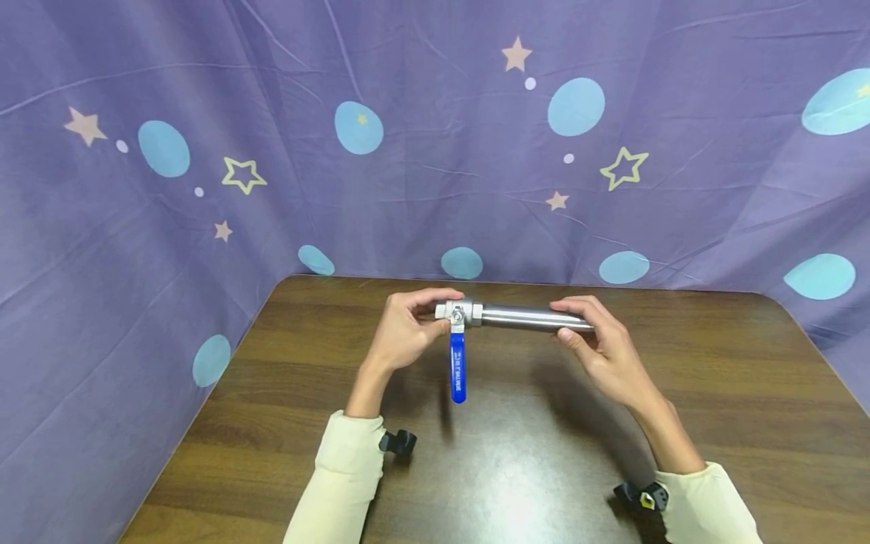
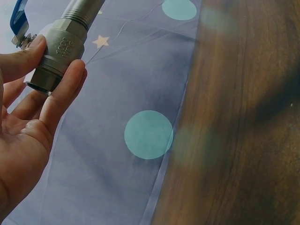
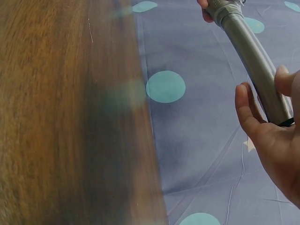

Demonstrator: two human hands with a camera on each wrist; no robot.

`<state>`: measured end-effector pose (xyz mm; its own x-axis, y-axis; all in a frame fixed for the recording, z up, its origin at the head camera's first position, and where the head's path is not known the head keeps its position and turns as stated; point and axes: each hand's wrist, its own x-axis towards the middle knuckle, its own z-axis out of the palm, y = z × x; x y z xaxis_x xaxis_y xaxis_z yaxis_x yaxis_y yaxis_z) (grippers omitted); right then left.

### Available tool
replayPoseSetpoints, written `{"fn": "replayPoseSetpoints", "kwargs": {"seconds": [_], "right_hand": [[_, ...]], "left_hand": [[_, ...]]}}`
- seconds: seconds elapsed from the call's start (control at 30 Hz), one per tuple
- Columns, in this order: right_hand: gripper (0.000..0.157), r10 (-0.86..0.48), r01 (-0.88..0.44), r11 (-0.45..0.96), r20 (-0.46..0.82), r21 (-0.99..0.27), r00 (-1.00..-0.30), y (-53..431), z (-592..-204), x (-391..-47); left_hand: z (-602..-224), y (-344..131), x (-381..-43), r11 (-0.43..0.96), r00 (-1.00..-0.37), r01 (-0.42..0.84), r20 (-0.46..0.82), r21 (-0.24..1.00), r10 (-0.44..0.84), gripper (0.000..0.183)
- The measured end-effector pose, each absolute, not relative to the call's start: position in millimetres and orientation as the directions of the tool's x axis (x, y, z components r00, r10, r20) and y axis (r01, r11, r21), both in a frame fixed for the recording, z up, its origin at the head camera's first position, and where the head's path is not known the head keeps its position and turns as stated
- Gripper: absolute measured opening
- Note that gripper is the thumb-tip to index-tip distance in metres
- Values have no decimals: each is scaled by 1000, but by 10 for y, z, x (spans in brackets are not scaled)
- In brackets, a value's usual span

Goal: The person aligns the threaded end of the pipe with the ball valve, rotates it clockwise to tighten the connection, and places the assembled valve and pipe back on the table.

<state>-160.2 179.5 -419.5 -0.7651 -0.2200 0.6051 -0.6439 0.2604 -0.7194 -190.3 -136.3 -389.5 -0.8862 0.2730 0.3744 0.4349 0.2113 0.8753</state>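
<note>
A steel ball valve with a blue lever handle is joined to a smooth metal pipe. Both are held up above the table, lying nearly level from left to right, and the lever points toward the person. My left hand grips the valve's free end between thumb and fingers; in the left wrist view its hexagonal open end faces the palm. Around the pipe's far right end, my right hand pinches with thumb and fingers. Some exposed thread shows where pipe meets valve.
A brown wooden table lies below, with shadows of the arms on it. Behind and to the left hangs a purple curtain with stars and blue dots. Black wrist mounts sit at both cream sleeves.
</note>
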Motion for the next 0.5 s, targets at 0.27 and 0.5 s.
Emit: {"fn": "replayPoseSetpoints", "kwargs": {"seconds": [0.27, 0.5], "right_hand": [[54, -272, -664, 231, 607, -712, -746, 1797, -4184, -1604], [54, -277, -660, 174, 607, -731, -745, 1785, -4198, -1598]], "left_hand": [[-3884, -1374, -1914, 206, -879, 450, 390, 869, 274, 43], [-3877, -1377, -1898, 198, -886, 432, 372, 880, 275, 44]]}}
